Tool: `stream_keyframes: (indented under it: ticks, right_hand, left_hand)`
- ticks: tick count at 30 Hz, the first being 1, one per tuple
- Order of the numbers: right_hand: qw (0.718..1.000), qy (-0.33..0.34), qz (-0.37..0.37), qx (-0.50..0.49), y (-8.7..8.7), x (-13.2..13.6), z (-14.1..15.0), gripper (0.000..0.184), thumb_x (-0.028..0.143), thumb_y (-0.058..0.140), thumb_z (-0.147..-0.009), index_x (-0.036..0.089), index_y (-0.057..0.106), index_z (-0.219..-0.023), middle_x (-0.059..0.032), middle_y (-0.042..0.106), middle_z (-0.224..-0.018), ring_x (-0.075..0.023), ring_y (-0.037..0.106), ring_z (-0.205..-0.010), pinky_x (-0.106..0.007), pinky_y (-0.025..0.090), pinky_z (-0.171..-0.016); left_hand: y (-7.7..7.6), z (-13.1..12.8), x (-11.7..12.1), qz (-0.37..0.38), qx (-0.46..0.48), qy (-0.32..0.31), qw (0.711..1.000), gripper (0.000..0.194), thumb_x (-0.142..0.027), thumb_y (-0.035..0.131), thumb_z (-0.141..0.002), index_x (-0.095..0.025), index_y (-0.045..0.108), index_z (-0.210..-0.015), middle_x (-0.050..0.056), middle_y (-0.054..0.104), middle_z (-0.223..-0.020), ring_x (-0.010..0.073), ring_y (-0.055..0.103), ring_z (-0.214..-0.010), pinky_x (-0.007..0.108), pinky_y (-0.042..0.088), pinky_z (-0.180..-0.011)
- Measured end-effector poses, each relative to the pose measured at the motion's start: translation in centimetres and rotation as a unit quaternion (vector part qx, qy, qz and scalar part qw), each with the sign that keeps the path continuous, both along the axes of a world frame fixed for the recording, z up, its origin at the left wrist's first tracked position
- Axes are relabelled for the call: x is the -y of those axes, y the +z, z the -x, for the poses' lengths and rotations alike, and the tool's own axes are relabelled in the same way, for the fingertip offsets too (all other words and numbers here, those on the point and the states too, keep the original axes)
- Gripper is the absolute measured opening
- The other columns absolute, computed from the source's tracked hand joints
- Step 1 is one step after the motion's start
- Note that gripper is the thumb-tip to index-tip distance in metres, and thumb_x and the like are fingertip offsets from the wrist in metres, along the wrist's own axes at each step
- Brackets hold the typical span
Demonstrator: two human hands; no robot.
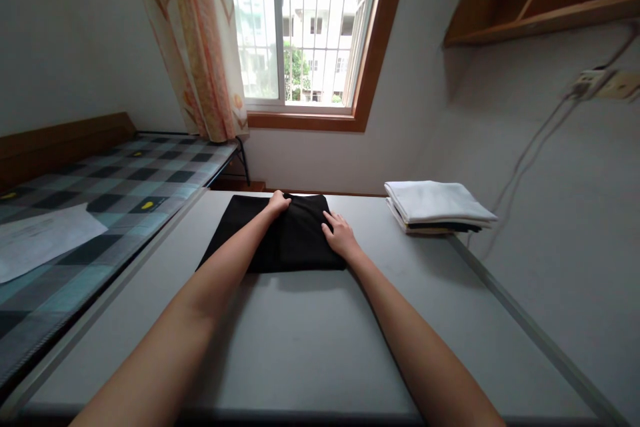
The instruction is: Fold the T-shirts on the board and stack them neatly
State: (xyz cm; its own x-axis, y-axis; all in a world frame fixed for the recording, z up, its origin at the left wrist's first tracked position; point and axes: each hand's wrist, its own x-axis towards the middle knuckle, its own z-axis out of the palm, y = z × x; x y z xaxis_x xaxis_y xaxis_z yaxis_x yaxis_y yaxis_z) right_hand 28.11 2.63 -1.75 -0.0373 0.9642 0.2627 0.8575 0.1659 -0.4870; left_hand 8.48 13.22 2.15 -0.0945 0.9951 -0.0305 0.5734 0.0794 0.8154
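A black cloth (305, 243), folded into a rough rectangle, lies on the pale table (310, 340). My left hand (278, 202) is closed on its far edge near the middle, pinching the fabric. Over the cloth's right edge rests my right hand (340, 233), its fingers spread and touching the material. My left forearm crosses over the cloth and hides part of its left half. Whether the cloth is a garment cannot be made out.
A stack of folded white and dark cloths (440, 203) sits at the table's far right. To the left is a bed with a checked mattress (165, 167), a white paper (50, 237) on it. Cables (530, 153) hang down the right wall below a wooden shelf (540, 17).
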Motion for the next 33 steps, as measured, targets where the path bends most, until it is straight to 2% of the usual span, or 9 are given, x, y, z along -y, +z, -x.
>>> stream_keyframes:
  ticks: [2, 4, 8, 11, 14, 17, 20, 27, 33]
  right_hand:
    - [1.000, -0.005, 0.004, -0.004, -0.1, 0.0, 0.1, 0.049, 0.030, 0.045, -0.094, 0.018, 0.050, -0.142, -0.0124, 0.046, -0.148, -0.0271, 0.037, -0.139, -0.046, 0.028, -0.113]
    - [1.000, -0.007, 0.003, -0.010, -0.2, 0.0, 0.2, 0.049, 0.031, 0.045, -0.094, 0.019, 0.049, -0.142, -0.0114, 0.048, -0.146, -0.0258, 0.039, -0.137, -0.045, 0.028, -0.114]
    - [1.000, -0.009, 0.004, -0.020, -0.2, 0.0, 0.2, 0.048, 0.031, 0.044, -0.094, 0.018, 0.049, -0.141, -0.0104, 0.054, -0.141, -0.0250, 0.044, -0.134, -0.045, 0.028, -0.113]
    - [1.000, -0.011, 0.001, -0.021, -0.1, 0.1, 0.3, 0.048, 0.030, 0.045, -0.094, 0.018, 0.050, -0.139, -0.0104, 0.055, -0.140, -0.0257, 0.045, -0.132, -0.045, 0.029, -0.113]
    - [1.000, -0.014, -0.003, -0.023, -0.1, 0.2, 0.3, 0.047, 0.031, 0.046, -0.093, 0.019, 0.051, -0.138, -0.0101, 0.056, -0.139, -0.0261, 0.046, -0.131, -0.045, 0.029, -0.112]
    - [1.000, -0.012, -0.006, -0.025, 0.0, 0.2, 0.2, 0.047, 0.031, 0.046, -0.093, 0.018, 0.052, -0.138, -0.0102, 0.057, -0.137, -0.0261, 0.046, -0.130, -0.044, 0.030, -0.112]
    - [1.000, -0.009, -0.014, -0.026, 0.0, 0.2, 0.1, 0.046, 0.030, 0.046, -0.093, 0.018, 0.052, -0.137, -0.0106, 0.058, -0.136, -0.0252, 0.049, -0.128, -0.042, 0.032, -0.111]
    - [0.998, -0.016, -0.036, -0.044, -0.1, 0.2, 0.0, 0.045, 0.030, 0.048, -0.091, 0.019, 0.055, -0.134, -0.0114, 0.061, -0.131, -0.0246, 0.053, -0.123, -0.042, 0.037, -0.107]
    - [0.996, -0.028, -0.039, -0.074, 0.3, 0.1, 0.1, 0.046, 0.031, 0.054, -0.085, 0.018, 0.058, -0.130, -0.0132, 0.064, -0.124, -0.0285, 0.056, -0.118, -0.047, 0.040, -0.104]
  left_hand:
    - [0.5, -0.2, 0.9, -0.029, -0.048, 0.003, 0.998, 0.038, -0.017, 0.064, -0.078, -0.014, 0.056, -0.116, 0.016, 0.063, -0.112, 0.0286, 0.059, -0.111, 0.037, 0.044, -0.094]
    - [0.8, -0.6, 2.3, -0.104, -0.137, -0.007, 0.985, 0.042, -0.021, 0.062, -0.082, -0.016, 0.054, -0.123, 0.017, 0.057, -0.125, 0.0303, 0.055, -0.118, 0.040, 0.041, -0.099]
    - [0.3, -1.8, 6.0, -0.253, -0.283, -0.124, 0.917, 0.041, -0.037, 0.047, -0.094, -0.018, 0.055, -0.129, 0.015, 0.047, -0.142, 0.0289, 0.044, -0.132, 0.043, 0.035, -0.107]
    - [-1.1, -2.2, 7.8, -0.235, -0.319, -0.215, 0.893, 0.054, -0.049, 0.039, -0.096, -0.020, 0.048, -0.140, 0.013, 0.041, -0.151, 0.0288, 0.031, -0.142, 0.048, 0.025, -0.114]
    - [-2.2, -2.0, 8.2, -0.182, -0.333, -0.252, 0.890, 0.063, -0.055, 0.035, -0.096, -0.020, 0.037, -0.148, 0.012, 0.033, -0.156, 0.0294, 0.024, -0.145, 0.051, 0.020, -0.116]
    - [-2.3, -1.7, 8.0, -0.156, -0.325, -0.272, 0.892, 0.068, -0.058, 0.034, -0.095, -0.018, 0.032, -0.151, 0.013, 0.028, -0.158, 0.0299, 0.022, -0.146, 0.050, 0.020, -0.117]
    - [-1.7, -1.0, 8.2, -0.173, -0.306, -0.299, 0.887, 0.068, -0.057, 0.036, -0.095, -0.016, 0.033, -0.151, 0.014, 0.027, -0.158, 0.0300, 0.021, -0.146, 0.048, 0.020, -0.117]
    - [-0.2, 4.6, 10.5, -0.232, -0.300, -0.252, 0.890, 0.058, -0.054, 0.036, -0.097, -0.023, 0.042, -0.146, 0.008, 0.034, -0.155, 0.0265, 0.023, -0.146, 0.048, 0.021, -0.118]
    - [-1.8, 9.0, 10.9, -0.182, -0.346, -0.227, 0.892, 0.058, -0.056, 0.032, -0.097, -0.027, 0.040, -0.147, 0.006, 0.038, -0.153, 0.0286, 0.027, -0.145, 0.057, 0.020, -0.115]
